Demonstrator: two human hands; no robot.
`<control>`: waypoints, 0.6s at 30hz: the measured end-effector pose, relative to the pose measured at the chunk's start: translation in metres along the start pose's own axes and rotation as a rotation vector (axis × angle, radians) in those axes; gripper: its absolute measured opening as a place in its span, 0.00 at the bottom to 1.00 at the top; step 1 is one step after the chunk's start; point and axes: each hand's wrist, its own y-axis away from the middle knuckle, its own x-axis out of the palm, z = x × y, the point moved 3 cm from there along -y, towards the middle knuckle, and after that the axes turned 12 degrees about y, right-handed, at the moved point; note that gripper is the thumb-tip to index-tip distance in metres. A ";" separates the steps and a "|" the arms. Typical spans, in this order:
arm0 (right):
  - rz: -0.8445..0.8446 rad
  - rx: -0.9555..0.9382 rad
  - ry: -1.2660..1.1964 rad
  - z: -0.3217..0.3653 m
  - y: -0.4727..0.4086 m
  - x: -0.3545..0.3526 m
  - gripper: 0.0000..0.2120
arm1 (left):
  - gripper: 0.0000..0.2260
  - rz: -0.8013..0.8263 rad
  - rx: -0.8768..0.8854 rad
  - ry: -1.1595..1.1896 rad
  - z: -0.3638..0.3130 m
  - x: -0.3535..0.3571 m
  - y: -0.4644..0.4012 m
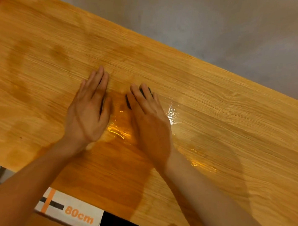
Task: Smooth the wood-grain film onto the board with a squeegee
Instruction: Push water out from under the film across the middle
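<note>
The wood-grain film [205, 100] is being pressed flat on the board [37, 70], which is lying across the view over a grey floor [226, 20]. Near the board's middle, a dark squeegee [144, 93] is being held down under the straight fingers of the right hand [149, 119]. Just beside it, the left hand [89, 113] is being laid flat, fingers released, grasping nothing. Below the board's near edge, a white box [70, 212] marked "80cm" is being partly hidden.

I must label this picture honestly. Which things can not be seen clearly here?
- Squeegee, head view: only dark bits show under the right hand.
- Left hand: blurred, flat on the film.
- White box: cut off by the board, only "80cm" readable.
</note>
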 end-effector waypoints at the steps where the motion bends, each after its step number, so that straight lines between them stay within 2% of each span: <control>1: 0.010 0.027 -0.029 -0.003 -0.009 -0.001 0.19 | 0.25 0.002 -0.006 0.001 0.000 0.000 0.000; 5: 0.067 0.169 -0.047 -0.043 -0.014 -0.011 0.20 | 0.25 0.014 -0.012 0.006 0.000 -0.002 0.001; 11: 0.031 0.590 -0.055 -0.130 0.050 -0.052 0.22 | 0.26 0.021 -0.032 0.008 0.001 -0.001 0.001; 14: -0.020 0.655 -0.041 -0.105 0.046 -0.041 0.23 | 0.26 0.023 -0.042 0.008 0.000 -0.001 0.002; 18: -0.064 0.484 -0.024 -0.022 0.022 -0.006 0.22 | 0.26 0.020 -0.031 -0.007 0.000 0.000 0.001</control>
